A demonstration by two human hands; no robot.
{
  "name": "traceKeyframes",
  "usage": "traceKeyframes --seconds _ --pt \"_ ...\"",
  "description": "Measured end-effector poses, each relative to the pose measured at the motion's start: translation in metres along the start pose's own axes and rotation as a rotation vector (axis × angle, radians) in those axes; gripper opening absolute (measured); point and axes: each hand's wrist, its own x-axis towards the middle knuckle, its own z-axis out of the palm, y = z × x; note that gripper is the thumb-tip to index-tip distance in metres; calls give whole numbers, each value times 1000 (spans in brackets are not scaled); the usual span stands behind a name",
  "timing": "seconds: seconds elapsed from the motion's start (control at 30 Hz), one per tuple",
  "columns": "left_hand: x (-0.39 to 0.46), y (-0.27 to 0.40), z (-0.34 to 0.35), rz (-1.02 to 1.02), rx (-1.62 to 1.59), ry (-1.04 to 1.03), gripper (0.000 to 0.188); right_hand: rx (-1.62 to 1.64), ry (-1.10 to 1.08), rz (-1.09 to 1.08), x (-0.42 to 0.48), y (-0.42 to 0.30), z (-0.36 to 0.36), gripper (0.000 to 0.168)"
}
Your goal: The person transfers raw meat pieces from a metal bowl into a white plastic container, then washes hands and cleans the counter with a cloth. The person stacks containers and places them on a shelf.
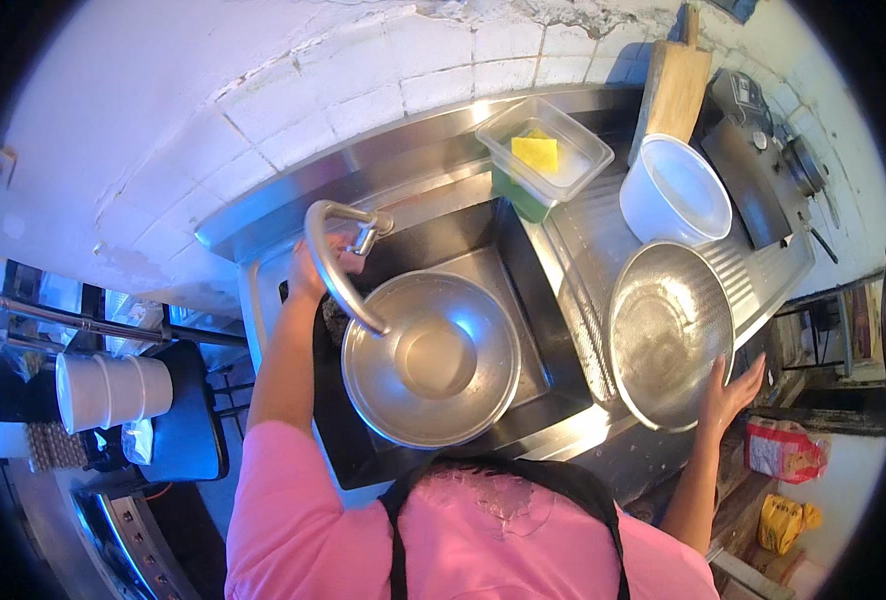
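My left hand (309, 271) is behind the curved metal tap (335, 277), close to its base; the spout partly covers its fingers, so its hold is unclear. Below the spout, a wide stainless steel bowl (434, 420) sits in the sink (514, 300), with what looks like cloudy liquid in its bottom. On the right, a large metal mesh strainer (668, 337) leans tilted on the ribbed drainboard. My right hand (729, 397) is at its lower right rim, thumb near the edge and fingers spread.
A clear plastic tub (589, 161) with a yellow sponge (534, 154) stands behind the sink. Right of it are a white bucket (641, 199) and a wooden cutting board (677, 90). White tubs (112, 390) stand at far left. Red (786, 450) and yellow (784, 523) packages lie lower right.
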Motion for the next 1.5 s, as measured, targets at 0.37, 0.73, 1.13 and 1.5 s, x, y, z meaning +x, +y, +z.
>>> traceKeyframes --seconds 0.37,0.73,1.13,1.5 --pt "10 173 133 507 594 36 35 615 -290 -602 65 -290 111 43" --pt "57 77 168 204 1387 105 23 664 -305 -654 86 -266 161 28" --pt "-12 117 102 199 1156 -481 16 591 -191 -657 66 -268 90 51" --pt "-14 122 -80 638 1150 277 18 1154 -922 -636 -110 -340 54 23"
